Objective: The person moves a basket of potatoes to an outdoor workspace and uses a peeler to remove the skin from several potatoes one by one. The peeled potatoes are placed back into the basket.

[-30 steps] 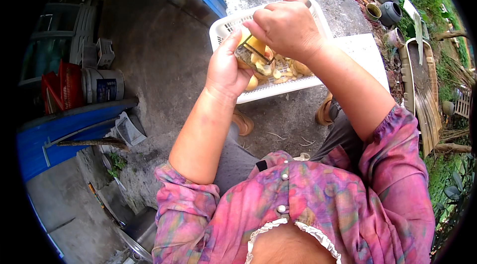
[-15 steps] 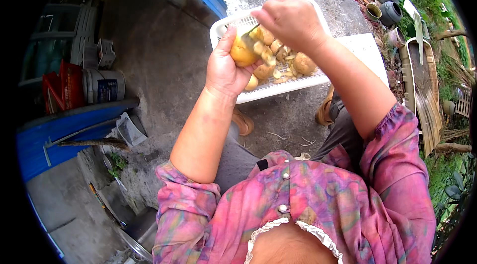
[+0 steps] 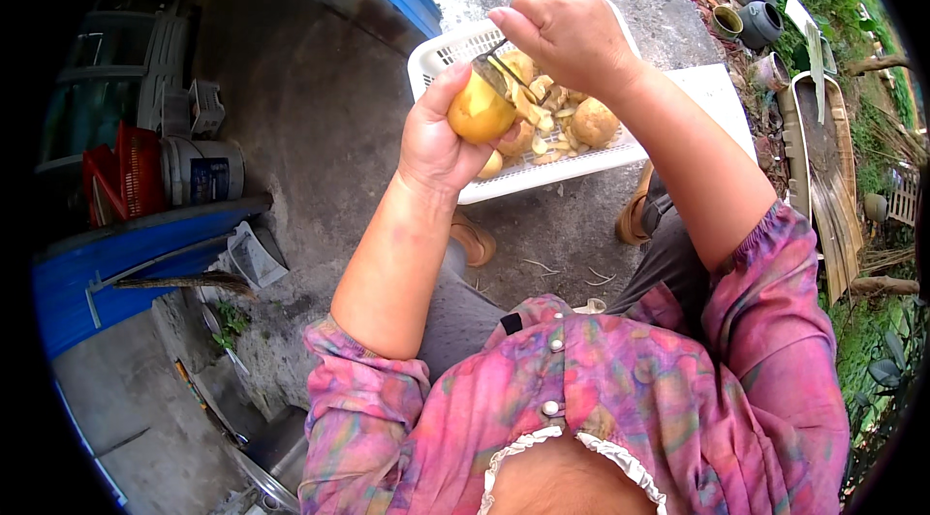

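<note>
While the left hand (image 3: pixel 433 142) wraps its grip around a yellow potato (image 3: pixel 480 111), the right hand (image 3: pixel 572 35) is shut tight on a peeler (image 3: pixel 504 74) and holds it against the top of the potato. The potato is up in the air, just above the near left corner of a white basket (image 3: pixel 436 55). The basket sits on the grey ground (image 3: pixel 552 234). More potatoes (image 3: pixel 593 121) and bits of peel lie in the middle of the basket. A white board (image 3: pixel 717 93) lies by the right edge of the basket. Two brown sandals (image 3: pixel 632 215) show on the ground below the basket. The person wears a pink shirt (image 3: pixel 620 399). Dark pots (image 3: pixel 751 16) stand far off to the right near green plants
</note>
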`<state>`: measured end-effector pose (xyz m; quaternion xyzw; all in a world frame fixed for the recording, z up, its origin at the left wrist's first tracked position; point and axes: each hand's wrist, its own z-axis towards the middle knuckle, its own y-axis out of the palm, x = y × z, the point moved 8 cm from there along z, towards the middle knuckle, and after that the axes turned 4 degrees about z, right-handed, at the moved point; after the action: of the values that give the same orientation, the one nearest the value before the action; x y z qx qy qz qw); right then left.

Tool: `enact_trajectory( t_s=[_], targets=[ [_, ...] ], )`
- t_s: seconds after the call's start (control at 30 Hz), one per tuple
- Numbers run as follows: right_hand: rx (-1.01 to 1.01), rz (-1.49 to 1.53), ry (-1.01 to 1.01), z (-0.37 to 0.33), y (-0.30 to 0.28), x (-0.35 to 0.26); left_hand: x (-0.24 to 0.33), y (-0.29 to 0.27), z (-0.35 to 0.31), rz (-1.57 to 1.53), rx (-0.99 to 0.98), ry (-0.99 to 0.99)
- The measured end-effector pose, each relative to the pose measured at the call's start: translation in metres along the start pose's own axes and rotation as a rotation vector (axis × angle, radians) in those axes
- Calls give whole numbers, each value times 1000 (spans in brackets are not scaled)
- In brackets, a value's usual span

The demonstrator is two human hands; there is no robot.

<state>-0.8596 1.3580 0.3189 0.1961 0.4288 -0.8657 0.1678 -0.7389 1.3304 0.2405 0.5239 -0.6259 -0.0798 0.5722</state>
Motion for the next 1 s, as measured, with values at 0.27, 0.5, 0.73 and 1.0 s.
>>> enact_trajectory(
  t_s=[0.27,0.5,0.73,1.0],
  targets=[
    [-132,-98,323,-12,19,79,8,-1,0,51,-129,98],
    [-482,844,865,-38,61,61,26,-8,9,143,-60,277],
    [-444,1189,970,-43,62,40,23,-5,13,175,-87,296],
    [-428,1021,742,-39,67,46,-13,-9,5,-33,-151,-260]
  ],
)
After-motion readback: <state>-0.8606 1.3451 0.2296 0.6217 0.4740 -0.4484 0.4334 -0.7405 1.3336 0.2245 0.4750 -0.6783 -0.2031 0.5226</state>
